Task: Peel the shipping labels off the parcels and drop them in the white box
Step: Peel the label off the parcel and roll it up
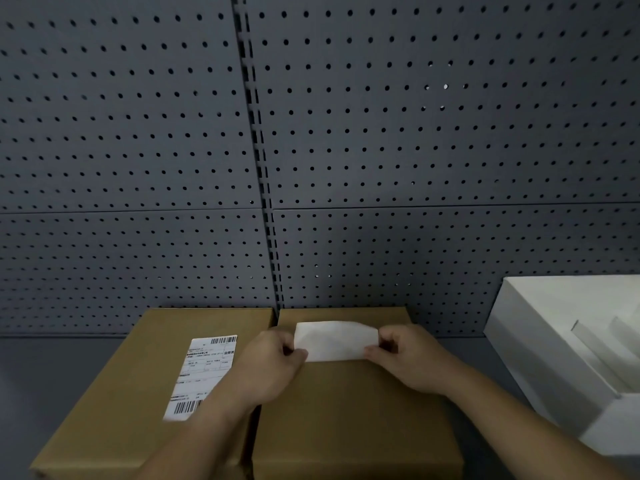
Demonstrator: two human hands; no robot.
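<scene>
Two brown cardboard parcels lie side by side on the grey table. The left parcel (114, 393) carries a white shipping label (204, 372) with barcodes, flat on its top. Over the right parcel (349, 420) a second white label (334, 341) is lifted, blank back side towards me. My left hand (273, 365) pinches its left edge and my right hand (408, 358) pinches its right edge. Whether the label's lower edge still sticks to the cardboard cannot be told. The white box (519, 344) stands open at the right.
A dark grey pegboard wall (311, 150) rises right behind the parcels. The white box has inner partitions and its near flap (613, 431) hangs towards me. Grey table surface (41, 375) shows left of the parcels and between the right parcel and the white box.
</scene>
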